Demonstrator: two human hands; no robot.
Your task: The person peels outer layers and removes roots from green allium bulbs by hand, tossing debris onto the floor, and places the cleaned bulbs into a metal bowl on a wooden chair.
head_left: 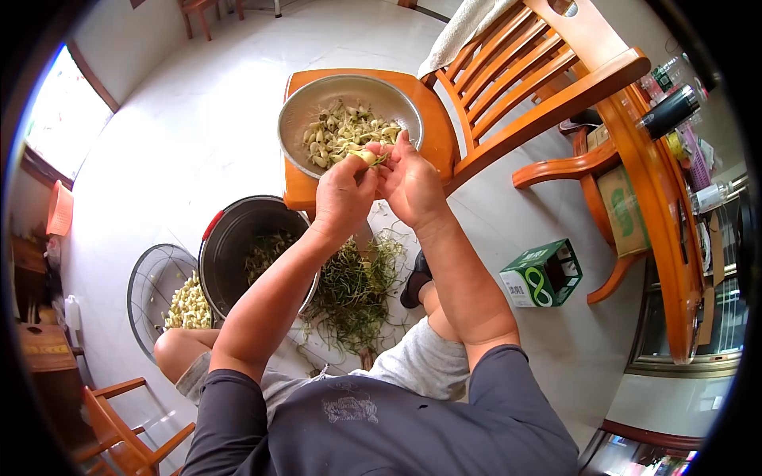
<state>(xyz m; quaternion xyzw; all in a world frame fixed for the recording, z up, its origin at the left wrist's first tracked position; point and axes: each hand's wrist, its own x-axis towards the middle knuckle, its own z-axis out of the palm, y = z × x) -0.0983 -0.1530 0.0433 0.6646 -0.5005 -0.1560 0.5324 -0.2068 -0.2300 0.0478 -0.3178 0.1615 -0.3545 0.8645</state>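
Note:
Over the near rim of a metal bowl, my two hands meet around one pale bulb with thin greenish ends, similar to a small scallion bulb. My left hand pinches it between thumb and fingers. My right hand has its curled fingers at the other end, thumb raised; the exact contact is partly hidden. Inside the bowl lies a heap of similar untrimmed bulbs, with roots and stem stubs. The bowl rests on the seat of a wooden chair.
Below stands a black bucket with plant scraps inside. Left of it, a wire-rimmed basket holds cleaned white bulbs. Green trimmings cover the floor between my legs. A green carton sits right; a wooden table holds bottles.

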